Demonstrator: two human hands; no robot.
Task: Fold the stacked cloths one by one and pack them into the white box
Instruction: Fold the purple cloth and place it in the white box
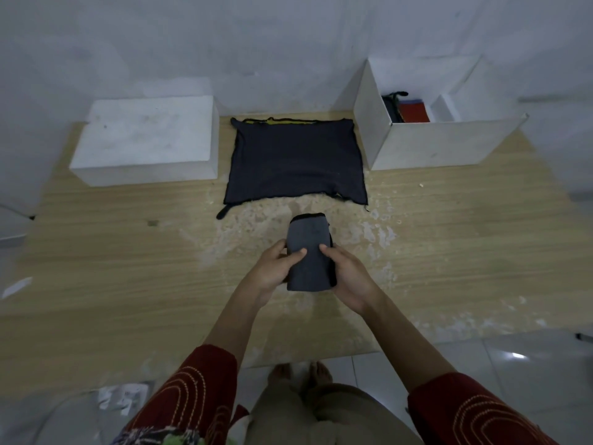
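A small folded grey cloth (309, 248) is held just above the wooden table (128, 252), in the middle near me. My left hand (276, 268) grips its left edge, thumb on top. My right hand (348, 277) grips its right edge the same way. Farther back lies the stack of flat cloths (295, 162), a dark navy one on top with a yellow edge showing beneath at the back. The open white box (430, 146) stands at the back right; folded dark and red cloths (407, 110) sit inside it.
A closed white block-shaped box (147, 139) stands at the back left of the table, against the white wall. The table surface is worn and patchy in the middle. My feet and tiled floor show beyond the table's front edge.
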